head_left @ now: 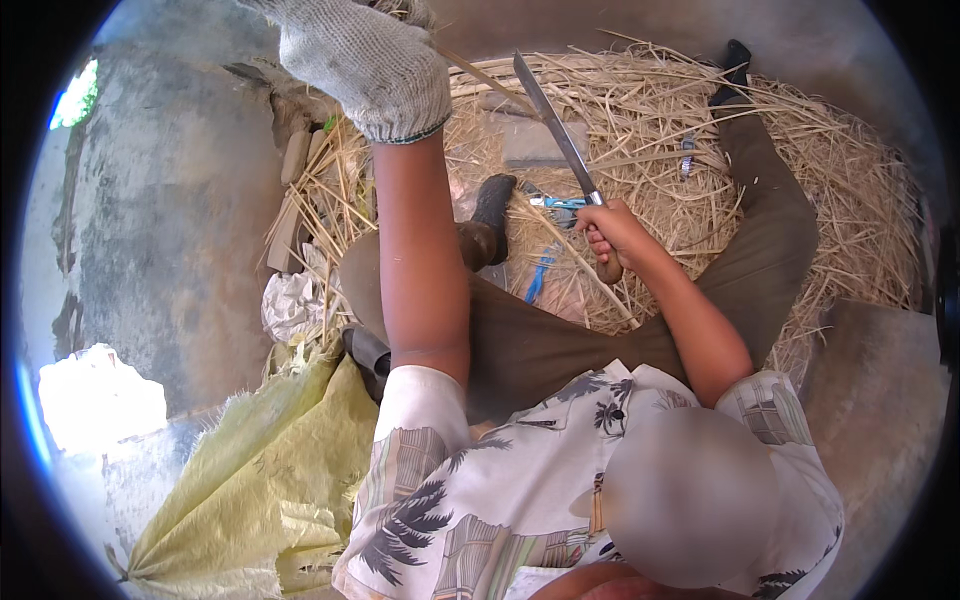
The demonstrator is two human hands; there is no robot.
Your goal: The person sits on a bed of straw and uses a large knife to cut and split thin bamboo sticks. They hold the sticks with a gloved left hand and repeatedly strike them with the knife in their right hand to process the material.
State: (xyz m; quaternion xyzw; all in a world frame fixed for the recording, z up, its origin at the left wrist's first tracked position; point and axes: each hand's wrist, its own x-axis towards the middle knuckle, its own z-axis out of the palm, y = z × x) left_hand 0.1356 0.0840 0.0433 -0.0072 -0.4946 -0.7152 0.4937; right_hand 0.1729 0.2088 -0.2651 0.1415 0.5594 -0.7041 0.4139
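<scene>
My right hand (615, 238) is closed round the brown wooden handle of a long knife (560, 130). Its straight, narrow blade points up and to the left. A grey knitted work glove with a green-edged cuff covers my left hand (365, 70), raised at the top edge, which partly cuts off its fingers. From beside this glove a thin brown strip (485, 78) runs down to the right, meeting the blade in the picture; the left fingers appear closed on it. Whether blade and strip touch, I cannot tell.
Pale shavings and thin strips (650, 110) lie heaped around my outstretched legs. A flat grey block (545, 145), a blue strap (543, 272) and a small bottle (686, 158) lie among them. Left are a yellow woven sack (270, 470), crumpled pale wrapping (293, 305) and a grey wall (170, 230).
</scene>
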